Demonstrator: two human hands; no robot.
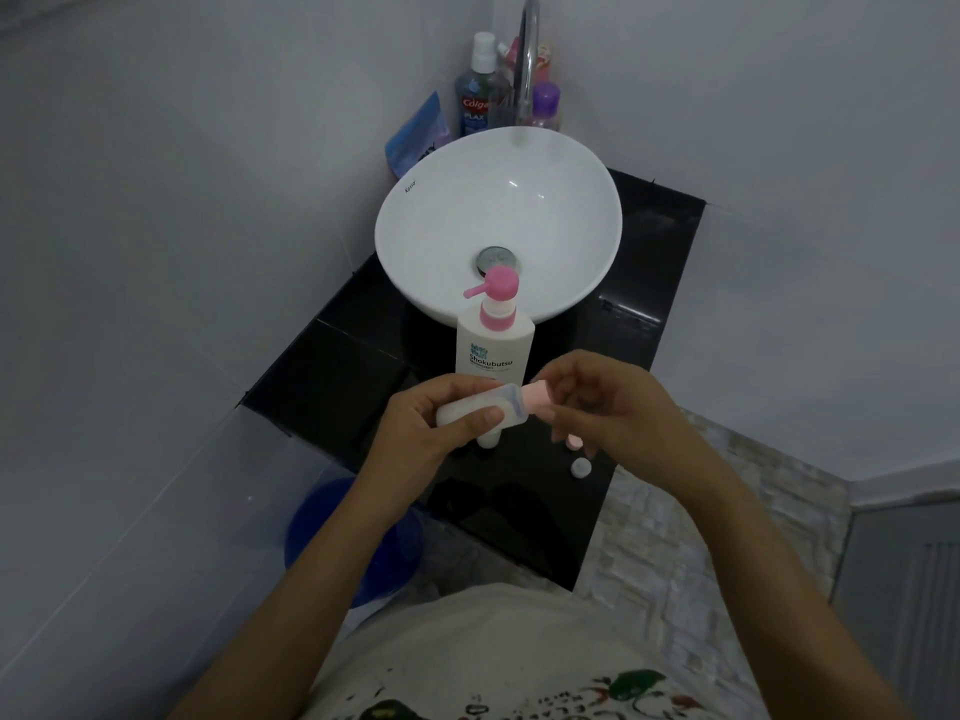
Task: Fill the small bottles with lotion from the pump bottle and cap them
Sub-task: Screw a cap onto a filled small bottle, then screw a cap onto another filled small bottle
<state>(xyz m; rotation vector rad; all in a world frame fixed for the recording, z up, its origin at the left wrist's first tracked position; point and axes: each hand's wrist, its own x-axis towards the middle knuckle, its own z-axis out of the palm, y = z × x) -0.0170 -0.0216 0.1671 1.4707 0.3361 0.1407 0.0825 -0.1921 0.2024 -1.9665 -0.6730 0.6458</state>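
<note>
1. In the lower centre of the frame the left hand [441,426] is wrapped around a small whitish bottle [475,412], holding it on its side with its neck toward the right.
2. The right hand [605,402] pinches a pink cap [540,400] at that neck with its fingertips. I cannot tell whether the cap is being screwed on or taken off.
3. The bottle looks opaque white inside, so it may already hold lotion; this is a guess, since the wall is cloudy.
4. The pump bottle [493,337] stands upright just above the hands, in front of the white basin [415,241], its pink pump head pointing left. Nobody touches it.
5. Another small white bottle [488,439] shows partly below the left hand, standing on the black counter [332,387]; whether it is filled or capped is hidden.
6. Two loose caps lie on the counter under the right hand: a pink one [573,442] and a pale bluish one [581,467]. These suggest at least two bottles are not yet capped.
7. Judging by this, the task is midway: one bottle at the capping stage, more filling and capping left.
</note>
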